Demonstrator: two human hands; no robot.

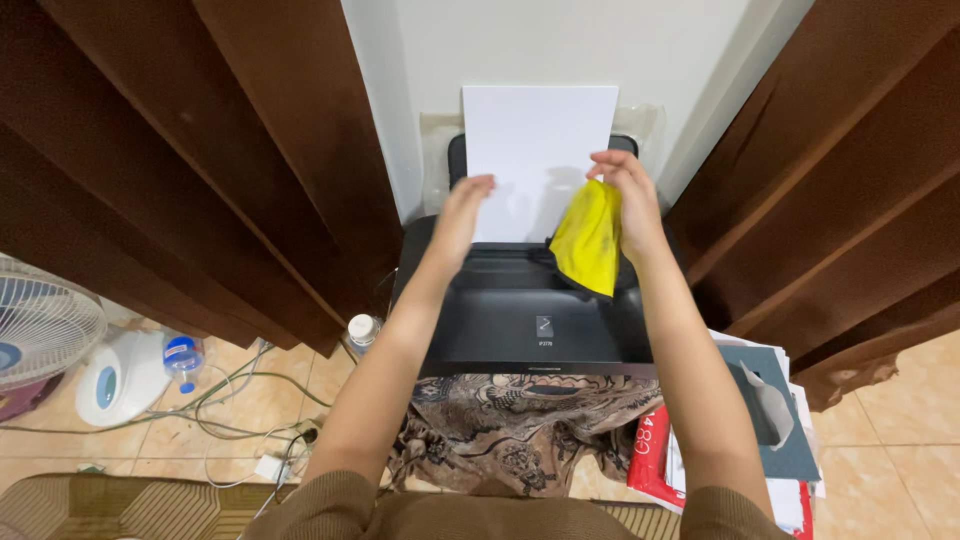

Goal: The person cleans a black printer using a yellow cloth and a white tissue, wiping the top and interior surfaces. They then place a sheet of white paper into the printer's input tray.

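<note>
I press my left hand (462, 208) flat against the white paper (538, 150) standing in the black printer's (530, 320) rear tray; my right hand (625, 195) pinches a yellow cloth (590, 238). The sheets seem seated already; wiping looks unfinished.

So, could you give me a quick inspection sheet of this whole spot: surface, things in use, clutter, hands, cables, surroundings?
Surface: black printer standing on a patterned cloth.
Things in use: white paper upright in the printer's rear tray; yellow cloth.
Clutter: paper packs and a dark folder at the right; capped bottle and a blue-labelled bottle at the left.
Hands: left hand touches the sheet's lower left edge; right hand holds the yellow cloth against the sheet.
Cables: loose cables and a plug adapter on the tiled floor.
Surroundings: white fan, dark wooden panels on both sides, pale wall behind.
</note>
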